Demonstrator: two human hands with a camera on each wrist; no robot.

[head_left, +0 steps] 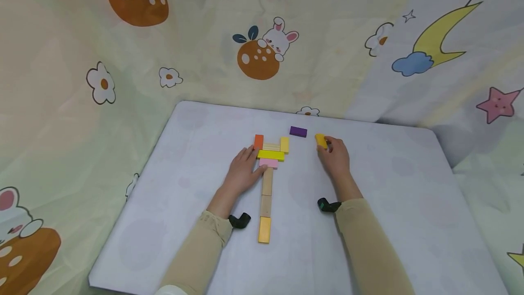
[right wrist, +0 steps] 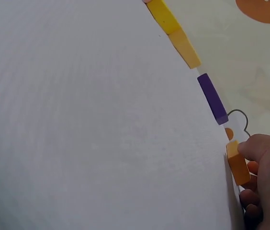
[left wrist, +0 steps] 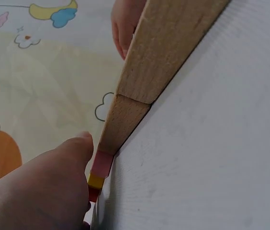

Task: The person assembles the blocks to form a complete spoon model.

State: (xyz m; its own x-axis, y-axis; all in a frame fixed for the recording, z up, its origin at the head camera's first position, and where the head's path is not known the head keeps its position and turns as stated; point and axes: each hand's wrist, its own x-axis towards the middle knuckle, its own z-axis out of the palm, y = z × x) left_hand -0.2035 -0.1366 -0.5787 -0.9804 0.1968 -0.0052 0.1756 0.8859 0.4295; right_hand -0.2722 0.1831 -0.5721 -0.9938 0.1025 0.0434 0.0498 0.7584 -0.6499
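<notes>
My right hand (head_left: 336, 158) pinches a yellow-orange block (right wrist: 238, 164) between thumb and fingers at the back right of the table. My left hand (head_left: 242, 173) lies with fairly straight fingers along the left side of a block layout. Its fingertips are by the orange block (head_left: 259, 141), and its thumb is near the pink block (head_left: 268, 163). Beyond the pink one lie a bright yellow block (head_left: 271, 155), pale wood pieces (head_left: 271, 146) and a light yellow block (head_left: 284, 144). Plain wooden blocks (head_left: 267, 181) run in a line toward me, ending in a yellow-orange block (head_left: 264, 230).
A purple block (head_left: 298, 131) lies alone near the back edge, between the layout and my right hand. The white table (head_left: 163, 222) has a patterned cloth (head_left: 196, 44) hanging behind it. A dark wrist camera (head_left: 329, 205) sits at each sleeve.
</notes>
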